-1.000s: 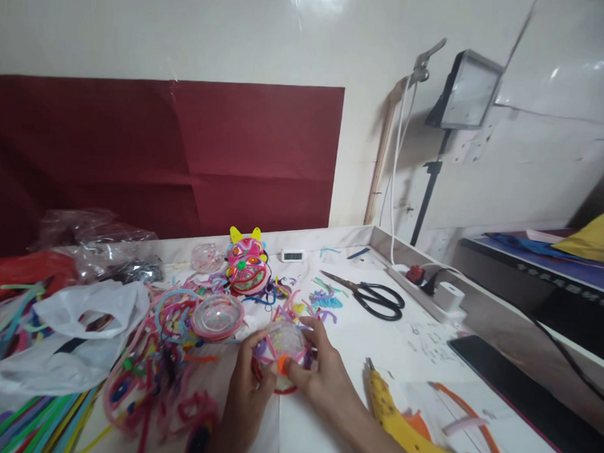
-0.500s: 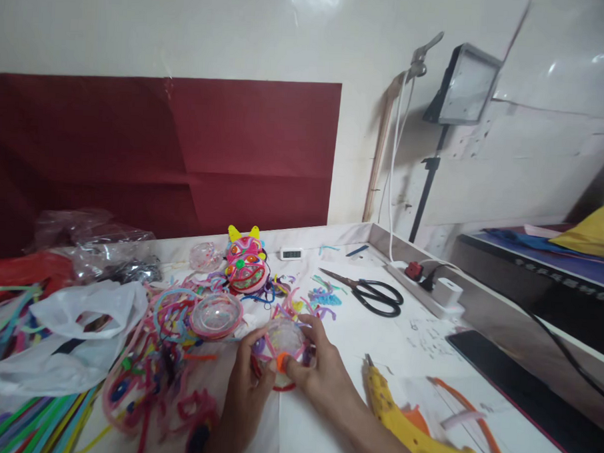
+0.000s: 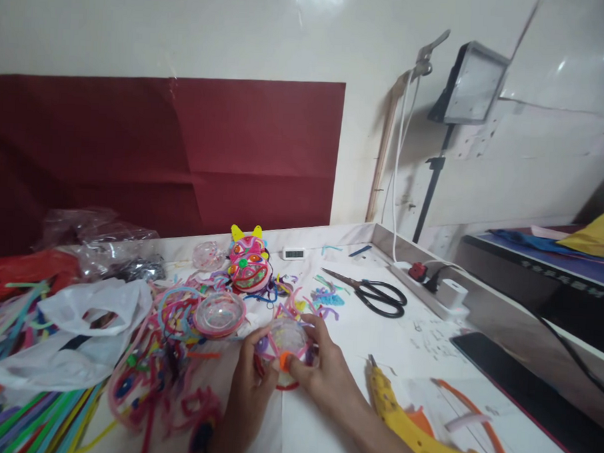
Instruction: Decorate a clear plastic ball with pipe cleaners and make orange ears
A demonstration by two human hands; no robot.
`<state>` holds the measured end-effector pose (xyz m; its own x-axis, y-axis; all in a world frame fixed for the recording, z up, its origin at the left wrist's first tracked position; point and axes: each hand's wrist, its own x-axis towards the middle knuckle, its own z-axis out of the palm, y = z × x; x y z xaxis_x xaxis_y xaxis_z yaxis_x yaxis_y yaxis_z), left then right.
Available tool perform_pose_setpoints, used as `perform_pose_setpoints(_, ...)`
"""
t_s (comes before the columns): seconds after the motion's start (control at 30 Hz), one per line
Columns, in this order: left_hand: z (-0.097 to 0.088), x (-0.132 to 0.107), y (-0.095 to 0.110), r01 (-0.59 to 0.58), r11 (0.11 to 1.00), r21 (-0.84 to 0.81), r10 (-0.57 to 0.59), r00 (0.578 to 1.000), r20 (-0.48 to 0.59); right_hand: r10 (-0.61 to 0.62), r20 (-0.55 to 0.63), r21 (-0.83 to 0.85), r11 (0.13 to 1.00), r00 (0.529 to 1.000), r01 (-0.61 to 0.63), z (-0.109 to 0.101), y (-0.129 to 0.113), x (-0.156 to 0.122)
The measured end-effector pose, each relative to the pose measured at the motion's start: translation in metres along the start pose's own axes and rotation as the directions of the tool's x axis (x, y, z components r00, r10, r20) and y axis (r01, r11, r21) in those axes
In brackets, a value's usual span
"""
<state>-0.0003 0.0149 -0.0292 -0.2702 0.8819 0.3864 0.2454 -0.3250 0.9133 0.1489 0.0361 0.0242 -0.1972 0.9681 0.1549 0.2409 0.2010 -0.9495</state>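
I see first the big white table [image 3: 377, 336], which fills the lower part of the view, and behind it the dark red sheet [image 3: 175, 147] fixed on the wall. On the far left of the table lies a large heap of colored fuzzy wires [image 3: 28, 415], with a white plastic bag [image 3: 77, 330] on top of it. At the right there is a lamp on a stand [image 3: 471, 83], and below it a white power strip [image 3: 430, 282] along the table edge. A yellow glue gun [image 3: 408, 425] lies near my right forearm, and black scissors [image 3: 379, 296] lie farther back, well apart from my hands. A finished pink mask with yellow ears [image 3: 250, 264] stands near the back, with a small white clock [image 3: 293, 253] just beside it. A clear dome with a pink rim [image 3: 219, 314] rests left of my hands.

Now my hands. The left hand [image 3: 247, 391] and the right hand [image 3: 320, 371] meet at the front middle of the table, and both are closed around a clear ball wrapped in colored wires [image 3: 284, 339]. The left fingers press its left side, the right fingers curl over its top and right side. An orange piece [image 3: 283, 362] sits at the front of the ball, between my two thumbs. The ball is low over the table; I cannot tell if it touches it.
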Motion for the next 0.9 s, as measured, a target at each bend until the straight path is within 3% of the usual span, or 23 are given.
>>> perform_pose_setpoints(0.27,0.000,0.002,-0.003,-0.042,0.999,0.024,0.042,0.999,-0.001,-0.019,-0.013,-0.010,1.000,1.000,0.018,0.001,0.001,0.000)
perform_pose_setpoints(0.9,-0.001,-0.003,0.016,0.004,1.000,0.016,-0.005,0.999,0.036,-0.008,-0.012,-0.014,1.000,1.000,0.007,0.001,0.001,0.000)
